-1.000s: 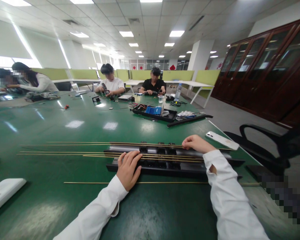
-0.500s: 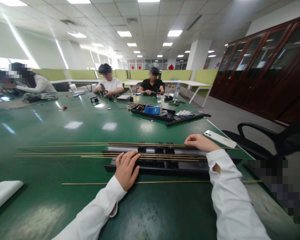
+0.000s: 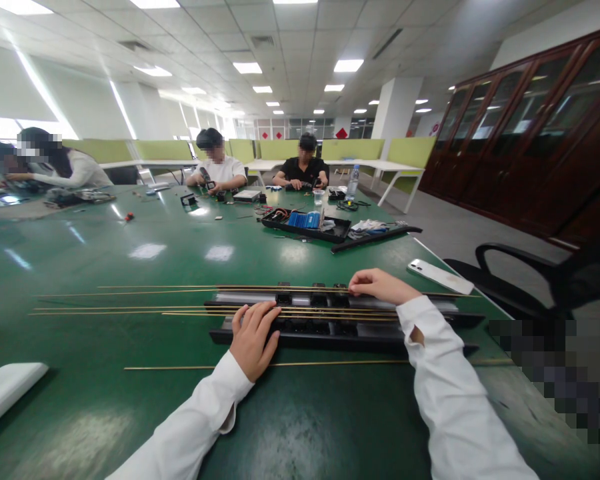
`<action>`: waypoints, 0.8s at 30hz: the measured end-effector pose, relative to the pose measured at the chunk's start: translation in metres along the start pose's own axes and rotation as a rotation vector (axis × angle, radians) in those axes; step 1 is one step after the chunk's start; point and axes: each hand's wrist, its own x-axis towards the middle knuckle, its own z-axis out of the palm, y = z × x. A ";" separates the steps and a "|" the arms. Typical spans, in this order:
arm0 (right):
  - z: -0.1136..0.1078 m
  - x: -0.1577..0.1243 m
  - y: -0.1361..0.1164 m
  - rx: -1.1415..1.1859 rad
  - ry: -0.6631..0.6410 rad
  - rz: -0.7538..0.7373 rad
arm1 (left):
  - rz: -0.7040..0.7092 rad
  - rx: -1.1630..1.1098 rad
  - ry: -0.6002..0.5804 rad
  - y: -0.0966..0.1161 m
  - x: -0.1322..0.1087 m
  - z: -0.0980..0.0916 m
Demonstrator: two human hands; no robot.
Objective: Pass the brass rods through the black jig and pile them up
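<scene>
1. Plainly, two bare hands in white sleeves worked over long brass rods at a green table point(image 3: 130, 413).
2. The left hand point(image 3: 254, 340) lay palm down, fingers slightly spread across the near rods point(image 3: 130, 311), gripping nothing visibly.
3. The right hand point(image 3: 383, 287) had thumb and fingertips drawn together at the far rods point(image 3: 155, 289), seeming to pinch; how many it held could not be told.
4. Beneath both hands, black rails point(image 3: 380, 333) ran side to side; both groups of rods crossed above them, reaching well past the left hand on its outer side.
5. Nearer the body, a lone rod point(image 3: 330, 364) passed below the left wrist and the right sleeve.
6. Just beyond the right hand, to its right, lay a phone point(image 3: 440, 275).
7. Likely risks: lifting the left hand carelessly could let the near rods roll; a right-hand tug might drag neighbouring rods crooked, since they lay so close; a low sleeve could sweep the lone rod aside.
</scene>
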 end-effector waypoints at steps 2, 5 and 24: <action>0.001 0.001 0.001 -0.015 0.014 0.009 | 0.000 -0.002 -0.003 0.001 0.001 0.000; 0.001 0.002 0.002 -0.021 0.036 0.028 | 0.000 -0.006 -0.004 0.002 0.001 -0.001; -0.004 -0.003 -0.005 0.060 0.083 0.131 | 0.001 0.001 0.008 0.001 0.001 -0.001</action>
